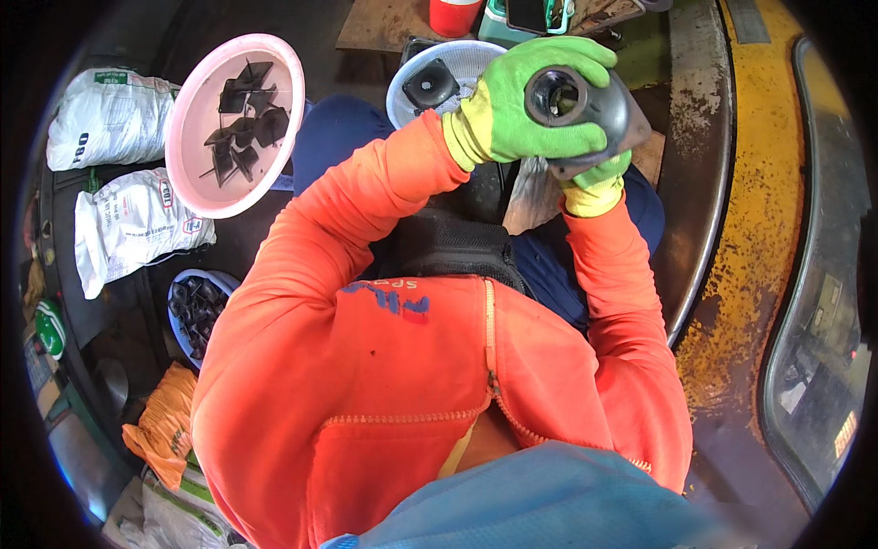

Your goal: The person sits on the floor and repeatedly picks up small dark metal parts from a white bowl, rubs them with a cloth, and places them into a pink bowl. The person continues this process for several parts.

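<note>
My left hand [512,101], in a green glove with a yellow cuff, is closed round a dark moulded part [619,114]. This part has a round collar with an open hole and a flared, flat-cornered base. Its collar faces up between the left thumb and fingers. My right hand [605,171], gloved alike, comes up from below against the part's lower edge; its fingers are hidden behind the part. Just beyond my left wrist, a white mesh basket [400,96] holds a similar dark piece [431,83] with a round middle.
At the left, a pink basin [187,174] contains several black angular pieces. White sacks [114,119] lie beside it, and a blue basket [174,306] of dark pieces stands nearer. A red cup [454,16] and a green container [501,27] are at the back. Yellow worn metal [754,210] borders the right.
</note>
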The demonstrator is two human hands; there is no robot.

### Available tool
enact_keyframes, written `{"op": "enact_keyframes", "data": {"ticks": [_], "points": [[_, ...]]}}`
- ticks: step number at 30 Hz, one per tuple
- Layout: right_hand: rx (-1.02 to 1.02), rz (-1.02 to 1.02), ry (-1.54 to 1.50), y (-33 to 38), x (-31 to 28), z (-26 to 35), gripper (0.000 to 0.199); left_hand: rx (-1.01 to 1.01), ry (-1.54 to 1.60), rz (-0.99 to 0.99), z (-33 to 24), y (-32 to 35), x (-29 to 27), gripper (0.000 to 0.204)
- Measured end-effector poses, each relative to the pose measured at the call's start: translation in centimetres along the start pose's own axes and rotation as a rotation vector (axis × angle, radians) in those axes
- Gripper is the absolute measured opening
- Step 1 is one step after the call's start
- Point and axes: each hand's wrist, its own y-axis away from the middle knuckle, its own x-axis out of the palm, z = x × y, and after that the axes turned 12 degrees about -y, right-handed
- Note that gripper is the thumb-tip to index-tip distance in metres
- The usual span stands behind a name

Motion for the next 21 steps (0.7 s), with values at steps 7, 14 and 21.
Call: {"op": "enact_keyframes", "data": {"ticks": [7,14,21], "points": [[0.06,0.277,-0.068,0.5,-1.5,2.1,0.067,0.14,0.086,0.194,-0.8,-0.7,-2.0,0.046],[-0.106,0.661,0.134,2.4,-2.6,1.2,0.066,0.103,0.376,0.505,-1.1,-1.0,-2.3,0.047],[0.098,0.469,-0.213,3.0,-0.9,-0.1,0.061,0.146,0.579,0.677,-0.4,-2.0,-2.6,0.049]]}}
